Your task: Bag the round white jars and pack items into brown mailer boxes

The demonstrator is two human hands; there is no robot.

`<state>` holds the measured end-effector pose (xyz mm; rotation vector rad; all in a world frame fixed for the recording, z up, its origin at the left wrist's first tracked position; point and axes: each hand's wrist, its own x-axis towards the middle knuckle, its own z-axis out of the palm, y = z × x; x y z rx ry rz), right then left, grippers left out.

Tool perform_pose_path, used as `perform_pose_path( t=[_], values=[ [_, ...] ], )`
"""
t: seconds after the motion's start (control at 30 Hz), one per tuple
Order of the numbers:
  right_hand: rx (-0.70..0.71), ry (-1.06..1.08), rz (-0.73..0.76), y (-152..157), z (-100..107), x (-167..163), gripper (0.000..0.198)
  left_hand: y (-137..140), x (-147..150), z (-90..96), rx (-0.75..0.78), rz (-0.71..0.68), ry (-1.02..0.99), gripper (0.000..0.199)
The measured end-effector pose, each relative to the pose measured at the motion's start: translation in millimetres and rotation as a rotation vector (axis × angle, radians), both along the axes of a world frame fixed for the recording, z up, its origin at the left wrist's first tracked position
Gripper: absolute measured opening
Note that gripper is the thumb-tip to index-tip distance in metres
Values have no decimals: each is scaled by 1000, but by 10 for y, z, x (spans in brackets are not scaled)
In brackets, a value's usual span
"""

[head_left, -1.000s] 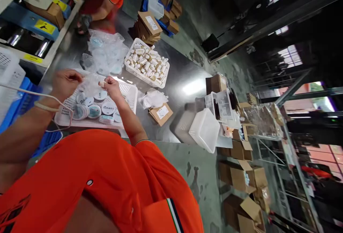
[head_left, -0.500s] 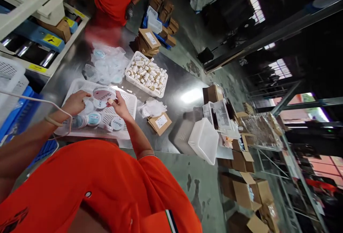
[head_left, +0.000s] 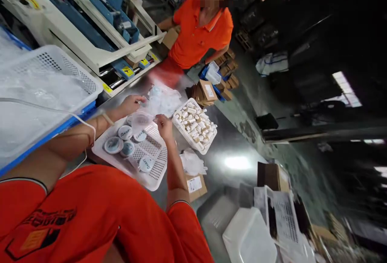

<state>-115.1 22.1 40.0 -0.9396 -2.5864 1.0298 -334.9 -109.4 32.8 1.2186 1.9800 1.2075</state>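
Observation:
My left hand (head_left: pixel 132 105) is at the far left edge of the white basket (head_left: pixel 157 182), its fingertips pinched at a clear plastic bag (head_left: pixel 141 121). On the bag's other side, my right hand (head_left: pixel 164 127) has its fingers closed on the edge. The bag is hazy with motion, and I cannot make out what is inside. Below it in the basket lie several round, flat tubs with printed lids, among them one tub (head_left: pixel 113 145) at the left and another (head_left: pixel 146 163) apart near the front.
Beyond the basket is a pile of clear bags (head_left: pixel 163 99). A tray of small white bottles (head_left: pixel 196 128) stands to its right, near a white crumpled bag (head_left: pixel 192 162) and flat cardboard (head_left: pixel 198 188). A co-worker (head_left: pixel 196 33) stands across the table beside a machine (head_left: pixel 90 41).
The round printed tub that was raised in my right hand no longer shows there; clear plastic now spans both hands. The hands have moved farther out over the basket. The view has swung left and up.

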Motion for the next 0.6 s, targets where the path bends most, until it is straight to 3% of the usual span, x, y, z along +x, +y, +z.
perform_pose_path(
  t=[0.07,0.13,0.23,0.3,0.37,0.47,0.6],
  values=[
    [-145,220,-229,312,-18,-151,18,-120,-258,95,16,68,-29,50],
    [-192,325,-455,628,-19,-298,23,-389,-607,145,16,196,-31,46],
    [38,170,-660,960,-78,-512,31,-931,-1223,63,-68,517,26,26],
    [221,-119,-587,1001,-214,-650,49,-1255,-1565,-94,-262,731,71,18],
    [262,-387,-392,905,-417,-774,59,-1469,-1759,-291,-487,822,51,29],
    [187,-683,-152,691,-699,-897,66,-1580,-1789,-551,-734,756,-4,55],
    [157,-848,-69,638,-707,-925,70,-1620,-1696,-706,-890,678,3,40]
  ],
)
